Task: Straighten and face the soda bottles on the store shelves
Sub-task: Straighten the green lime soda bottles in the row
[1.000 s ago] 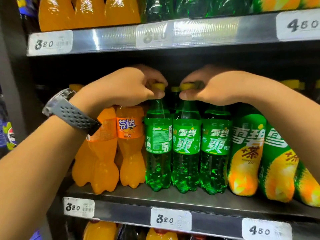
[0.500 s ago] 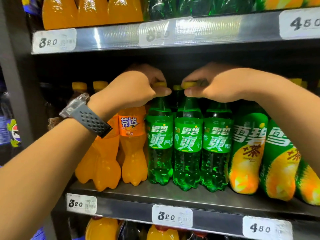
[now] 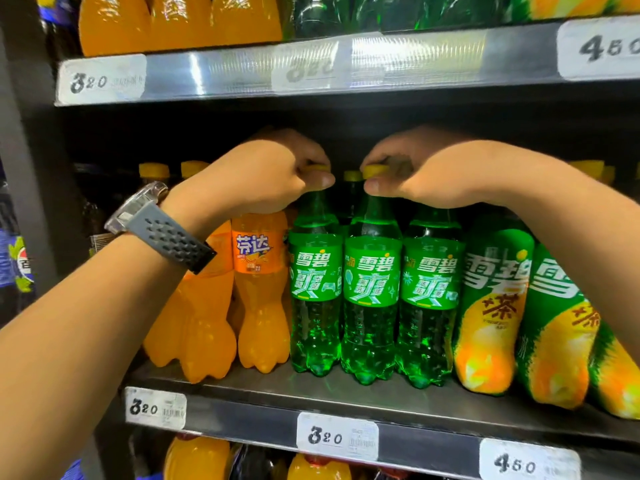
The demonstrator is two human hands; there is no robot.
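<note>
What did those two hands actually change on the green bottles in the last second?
The left hand turned the leftmost green bottle by its cap until its label faced forward. The right hand kept gripping the middle green bottle, already facing front; no bottle left the shelf.

You are looking at two rows of white price tags. In the upper row, the left 320 tag (image 3: 100,79) is sitting flat, the middle 320 tag (image 3: 304,69) is blurring under glare, and the right 450 tag (image 3: 602,48) is running off the edge. In the lower, nearer row, the near-left 320 tag (image 3: 156,407), near-middle 320 tag (image 3: 337,436) and near-right 450 tag (image 3: 530,464) are lining up. A watch (image 3: 156,223) on a grey perforated strap is showing at the left.
</note>
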